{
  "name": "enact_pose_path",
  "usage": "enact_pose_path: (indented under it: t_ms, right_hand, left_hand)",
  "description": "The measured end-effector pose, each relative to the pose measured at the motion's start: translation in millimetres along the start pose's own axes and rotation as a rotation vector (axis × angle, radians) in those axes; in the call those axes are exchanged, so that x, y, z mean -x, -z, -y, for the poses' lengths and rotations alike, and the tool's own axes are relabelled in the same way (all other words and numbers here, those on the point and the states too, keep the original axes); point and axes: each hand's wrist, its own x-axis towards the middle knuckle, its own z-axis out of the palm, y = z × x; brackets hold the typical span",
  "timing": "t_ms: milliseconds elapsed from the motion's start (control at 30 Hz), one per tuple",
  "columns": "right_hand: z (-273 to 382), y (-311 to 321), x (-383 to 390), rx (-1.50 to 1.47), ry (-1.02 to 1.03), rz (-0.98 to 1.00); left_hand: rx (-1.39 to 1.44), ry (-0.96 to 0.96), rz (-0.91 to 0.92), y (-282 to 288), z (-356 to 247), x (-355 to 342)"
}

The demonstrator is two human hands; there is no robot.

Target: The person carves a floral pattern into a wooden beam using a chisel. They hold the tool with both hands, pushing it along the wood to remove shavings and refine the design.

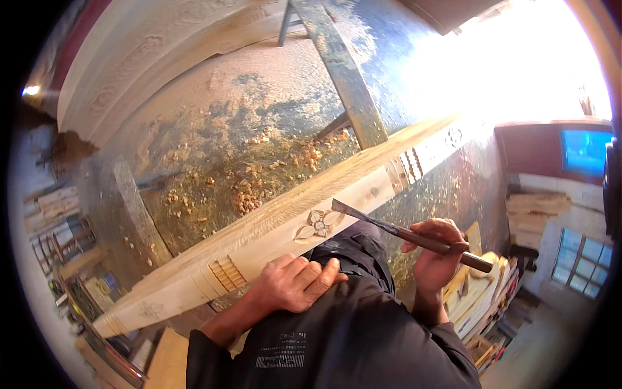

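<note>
Shirt: dark cloth (363, 330) with a pale print, nearest of all, across the person's front.
Left hand: the left hand (299, 283) lies against the shirt, fingers curled in, just below the beam; the palm is hidden, so I can't tell whether it pinches any cloth.
Right hand: the right hand (435, 249) is wrapped round the chisel's handle.
Chisel: the chisel (389, 227) slants up and left from that fist, its flat blade end over the beam's pale face, above and right of a carved flower; whether it touches the wood I can't tell.
Beam: the long pale beam (259, 236) runs slantwise across the room in front of the person, from lower left to upper right.
Flower: the carved flower (318, 225) sits on the near face, between the hands, petals round a small centre.
Grooves: a ribbed band (227, 274) crosses the face left of it, another (411, 166) to the right.
Shavings: curls (249, 198) litter the floor beyond the beam.
Trestle: its plank top (343, 78) meets the beam's far edge.
Window: a paned window (580, 262) stands far right.
</note>
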Motion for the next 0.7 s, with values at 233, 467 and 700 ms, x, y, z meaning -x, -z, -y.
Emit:
enact_pose_path:
  t_ms: [233,467,700]
  right_hand:
    - [-28.2,26.3,-64.6,-0.113,-0.114,0.418]
    - [-66.7,62.9,-118.0,0.082,-0.072,0.491]
    - [-53.8,81.6,-180.2,-0.114,-0.171,0.873]
  left_hand:
    - [-0.107,-0.064,-0.342,-72.7,-19.2,-68.1]
    - [-0.228,0.218,-0.250,-131.1,-28.8,-120.0]
    - [-0.355,0.363,-0.372,-157.8,-25.5,-126.0]
